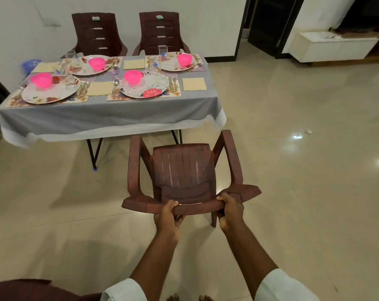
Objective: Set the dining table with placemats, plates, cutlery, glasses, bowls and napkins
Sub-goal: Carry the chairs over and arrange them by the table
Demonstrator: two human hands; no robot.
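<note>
A brown plastic chair stands on the floor just short of the table's near side, its seat facing the table. My left hand and my right hand both grip the top edge of its backrest. The table, under a grey cloth, carries several floral placemats, each with a floral plate and a pink bowl. Spoons and forks lie beside the plates. Yellow napkins lie between the settings. A tall clear glass stands at the far right setting, another glass at the far left.
Two more brown chairs stand at the table's far side against the wall. A dark doorway and a low white cabinet are at the right. Open tiled floor spreads to the right. Part of another brown chair shows at bottom left.
</note>
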